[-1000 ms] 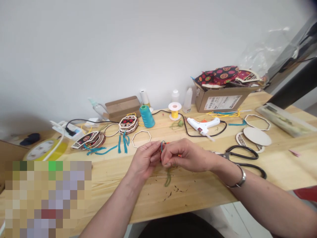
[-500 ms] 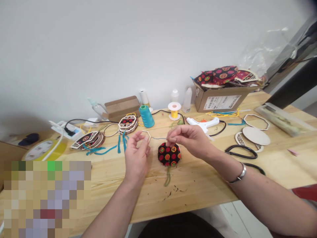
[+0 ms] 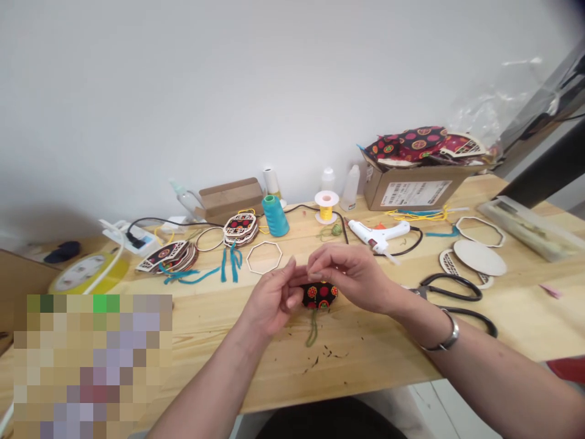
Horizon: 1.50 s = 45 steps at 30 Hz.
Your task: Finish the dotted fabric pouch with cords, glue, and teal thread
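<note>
Patterned fabric piece (image 3: 315, 296), black with red and orange motifs, lies on the wooden table (image 3: 196, 347) by the hands, which hide its far part. It looks light and soft, hardly slippery, so a gentle pinch at its edge should serve; the green cord loop (image 3: 311, 333) at its near side seems limp. Around it, a cardboard box (image 3: 388, 175) heaped with cloth (image 3: 418, 143) stands at the back. The left hand (image 3: 269, 302) is half curled, thumb raised; the right hand (image 3: 354, 277) has fingertips drawn narrow (whether either holds anything, I cannot tell). Scissors (image 3: 419, 293), partly covered by the right forearm (image 3: 406, 311), would hinder reaching rightward; a white glue gun (image 3: 381, 232) lies beyond. Dark scraps (image 3: 328, 353) litter the near side.
</note>
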Available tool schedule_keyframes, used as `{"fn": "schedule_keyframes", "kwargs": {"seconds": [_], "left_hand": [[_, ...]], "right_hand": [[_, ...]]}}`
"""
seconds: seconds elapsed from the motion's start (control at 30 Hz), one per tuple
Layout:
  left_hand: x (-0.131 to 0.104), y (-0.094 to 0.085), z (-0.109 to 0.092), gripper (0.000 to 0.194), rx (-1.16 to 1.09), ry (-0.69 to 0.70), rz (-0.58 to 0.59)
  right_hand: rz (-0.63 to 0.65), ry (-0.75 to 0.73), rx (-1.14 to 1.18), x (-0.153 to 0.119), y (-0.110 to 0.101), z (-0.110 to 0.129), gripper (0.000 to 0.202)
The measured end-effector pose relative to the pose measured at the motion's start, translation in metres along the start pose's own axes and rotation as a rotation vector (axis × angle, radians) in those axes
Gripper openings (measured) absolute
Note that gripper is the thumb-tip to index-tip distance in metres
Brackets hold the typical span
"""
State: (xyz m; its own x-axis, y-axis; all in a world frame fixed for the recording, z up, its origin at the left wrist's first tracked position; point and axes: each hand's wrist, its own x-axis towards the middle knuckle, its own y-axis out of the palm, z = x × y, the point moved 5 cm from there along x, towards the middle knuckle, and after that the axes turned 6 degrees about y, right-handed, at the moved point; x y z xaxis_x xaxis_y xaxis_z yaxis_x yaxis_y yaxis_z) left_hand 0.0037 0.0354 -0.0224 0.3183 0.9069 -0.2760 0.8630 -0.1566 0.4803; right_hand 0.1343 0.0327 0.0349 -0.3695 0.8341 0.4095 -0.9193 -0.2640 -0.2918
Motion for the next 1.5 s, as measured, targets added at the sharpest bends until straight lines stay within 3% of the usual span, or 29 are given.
{"fn": "schedule_keyframes", "kwargs": {"seconds": [0.27,0.67,0.83,0.93,1.07,1.13,1.17,1.23,1.33,1.4,1.5], "left_hand": [[0.002,-0.004,0.003,0.026,0.033,-0.012,0.009],[0.003,-0.012,0.007,0.022,0.016,-0.075,0.020],[0.005,-0.013,0.005,0.027,0.026,-0.068,-0.032],[0.004,-0.017,-0.006,0.026,0.193,0.104,-0.172],[-0.009,-0.023,-0.033,0.035,0.461,0.513,-0.496],[-0.012,-0.020,-0.036,0.028,0.475,0.572,-0.492],[-0.011,-0.018,-0.033,0.022,0.454,0.516,-0.422],[-0.005,-0.010,-0.018,0.032,0.370,0.257,-0.209],[-0.003,0.000,0.005,0.043,0.148,-0.120,-0.001],[-0.003,0.001,0.010,0.041,-0.001,-0.194,0.009],[-0.001,-0.002,0.011,0.030,-0.110,-0.158,0.000]], "right_hand": [[0.294,-0.082,-0.111,-0.005,0.018,0.009,0.018],[0.438,-0.068,-0.180,-0.009,0.027,0.012,0.019],[0.465,-0.020,-0.099,-0.011,0.027,0.008,0.017],[0.361,0.119,0.059,-0.006,0.019,0.002,0.011],[-0.038,0.290,0.236,0.004,-0.004,-0.011,0.010],[-0.213,0.288,0.260,0.006,-0.013,-0.014,0.010],[-0.274,0.276,0.266,0.006,-0.016,-0.015,0.009],[-0.326,0.241,0.253,0.005,-0.017,-0.015,0.008],[-0.237,0.143,0.122,0.002,-0.010,-0.010,0.009],[-0.104,0.069,-0.005,0.000,-0.001,-0.004,0.012],[0.103,-0.034,-0.121,-0.004,0.013,0.004,0.014]]}}
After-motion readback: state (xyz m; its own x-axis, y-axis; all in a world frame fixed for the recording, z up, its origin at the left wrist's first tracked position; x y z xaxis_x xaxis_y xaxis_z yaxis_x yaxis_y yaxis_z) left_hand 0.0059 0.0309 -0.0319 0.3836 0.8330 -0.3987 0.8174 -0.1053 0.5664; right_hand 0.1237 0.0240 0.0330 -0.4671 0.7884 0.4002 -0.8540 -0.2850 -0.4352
